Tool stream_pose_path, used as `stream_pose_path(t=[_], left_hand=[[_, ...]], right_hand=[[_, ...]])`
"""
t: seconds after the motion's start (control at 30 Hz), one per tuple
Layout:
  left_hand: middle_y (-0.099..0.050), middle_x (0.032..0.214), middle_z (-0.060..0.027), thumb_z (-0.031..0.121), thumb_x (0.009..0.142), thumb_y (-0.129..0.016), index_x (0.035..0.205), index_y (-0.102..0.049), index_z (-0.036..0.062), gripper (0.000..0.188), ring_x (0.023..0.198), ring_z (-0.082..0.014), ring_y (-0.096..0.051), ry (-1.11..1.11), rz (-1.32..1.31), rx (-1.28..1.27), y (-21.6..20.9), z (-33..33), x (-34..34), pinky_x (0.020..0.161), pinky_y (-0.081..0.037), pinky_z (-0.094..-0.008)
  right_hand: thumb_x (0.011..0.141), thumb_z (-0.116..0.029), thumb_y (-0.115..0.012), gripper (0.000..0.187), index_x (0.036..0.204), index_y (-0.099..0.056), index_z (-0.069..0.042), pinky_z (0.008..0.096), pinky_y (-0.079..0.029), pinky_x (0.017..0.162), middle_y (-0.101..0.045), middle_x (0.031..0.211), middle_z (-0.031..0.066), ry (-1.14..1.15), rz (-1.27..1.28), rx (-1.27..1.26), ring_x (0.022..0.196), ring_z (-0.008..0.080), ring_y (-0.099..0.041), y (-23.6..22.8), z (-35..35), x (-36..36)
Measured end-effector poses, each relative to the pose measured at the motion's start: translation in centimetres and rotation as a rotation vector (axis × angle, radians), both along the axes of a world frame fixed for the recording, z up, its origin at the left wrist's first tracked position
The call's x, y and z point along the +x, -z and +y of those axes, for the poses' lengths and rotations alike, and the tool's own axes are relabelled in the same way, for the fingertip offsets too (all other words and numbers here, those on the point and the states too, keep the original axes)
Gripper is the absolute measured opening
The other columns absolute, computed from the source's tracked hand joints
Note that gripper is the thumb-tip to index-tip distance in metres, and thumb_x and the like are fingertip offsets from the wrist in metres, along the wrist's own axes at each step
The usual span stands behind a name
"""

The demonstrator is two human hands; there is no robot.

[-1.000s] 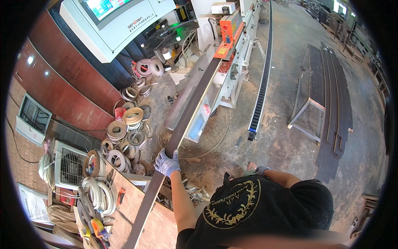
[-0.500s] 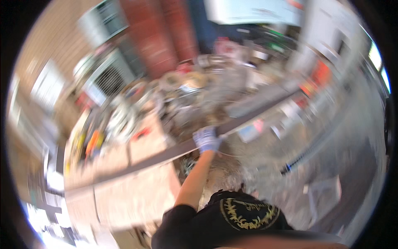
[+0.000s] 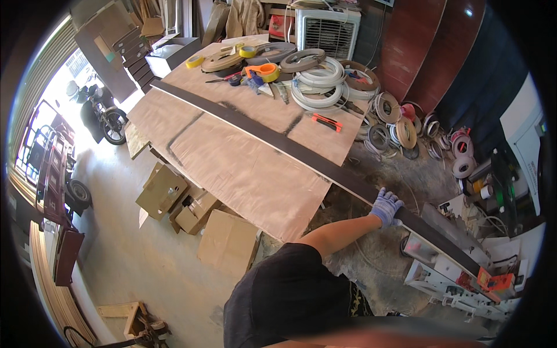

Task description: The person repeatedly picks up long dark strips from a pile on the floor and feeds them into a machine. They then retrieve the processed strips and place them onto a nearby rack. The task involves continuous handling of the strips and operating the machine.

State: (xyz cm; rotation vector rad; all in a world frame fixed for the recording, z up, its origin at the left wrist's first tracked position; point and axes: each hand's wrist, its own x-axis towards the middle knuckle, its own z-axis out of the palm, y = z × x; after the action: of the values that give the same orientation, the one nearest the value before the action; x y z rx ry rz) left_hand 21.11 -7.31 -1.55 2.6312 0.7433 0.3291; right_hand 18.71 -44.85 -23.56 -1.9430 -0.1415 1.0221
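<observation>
Reaching out of a black sleeve at the lower middle, the person's left hand, in a pale knitted glove, holds a long dark board, its fingers spanning the top face; how the right hand grips cannot be told. Lying flat, the board runs diagonally, with a pale edge on its near side. Its lower-right end meets an orange part of a white machine; the rest crosses a plywood tabletop to the upper-left corner. Cardboard boxes stand on the floor beside the table's near side. Across the board, on the table, are an orange-and-black hand tool, stacked white coils and an orange tape dispenser. Past the table's right edge, more rolls crowd the floor. Farther off are a white vented unit and, in bright light at left, a motorcycle.
</observation>
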Motion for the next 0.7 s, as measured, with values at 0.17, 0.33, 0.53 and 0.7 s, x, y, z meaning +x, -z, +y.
stream_pose_path(t=[0.17,0.33,0.53,0.7], left_hand=[[-0.052,0.128,-0.0087,0.062,0.07,-0.067,0.129,-0.052,0.0167,0.076,0.128,-0.0296,-0.04,-0.008,-0.019,0.0,0.1,-0.1,0.0,0.113,-0.013,-0.0538],[-0.054,0.123,-0.0098,0.061,0.067,-0.069,0.127,-0.054,0.0173,0.076,0.123,-0.0297,-0.043,-0.002,-0.027,-0.018,0.1,0.0,0.0,0.113,-0.012,-0.054],[-0.055,0.12,-0.0083,0.057,0.063,-0.073,0.124,-0.056,0.0172,0.075,0.122,-0.0303,-0.044,-0.004,-0.042,-0.029,0.5,0.0,0.3,0.112,-0.014,-0.0539],[-0.052,0.125,-0.0085,0.057,0.064,-0.073,0.127,-0.054,0.0178,0.077,0.127,-0.0309,-0.04,-0.012,-0.013,-0.092,0.5,0.0,0.4,0.115,-0.01,-0.0535]], right_hand=[[0.086,-0.011,-0.061,0.017,0.101,-0.064,-0.003,0.0335,-0.051,0.077,-0.062,0.099,0.0053,0.032,-0.243,0.35,0.09,0.0192,-0.059,-5.7,4.9,3.7],[0.091,-0.018,-0.058,0.038,0.124,-0.054,0.002,0.034,-0.042,0.096,-0.057,0.121,0.0113,0.151,-0.971,0.341,0.109,0.0214,-0.053,-13.4,9.6,9.5],[0.092,-0.035,-0.056,0.062,0.143,-0.038,-0.004,0.0387,-0.039,0.102,-0.047,0.139,0.0184,0.043,-1.2,-0.287,0.122,0.0334,-0.05,-16.7,13.0,17.7],[0.091,-0.055,-0.049,0.076,0.146,-0.032,-0.006,0.0393,-0.036,0.105,-0.042,0.143,0.0184,-0.035,-1.103,-0.404,0.127,0.0341,-0.045,-14.7,15.6,22.2]])
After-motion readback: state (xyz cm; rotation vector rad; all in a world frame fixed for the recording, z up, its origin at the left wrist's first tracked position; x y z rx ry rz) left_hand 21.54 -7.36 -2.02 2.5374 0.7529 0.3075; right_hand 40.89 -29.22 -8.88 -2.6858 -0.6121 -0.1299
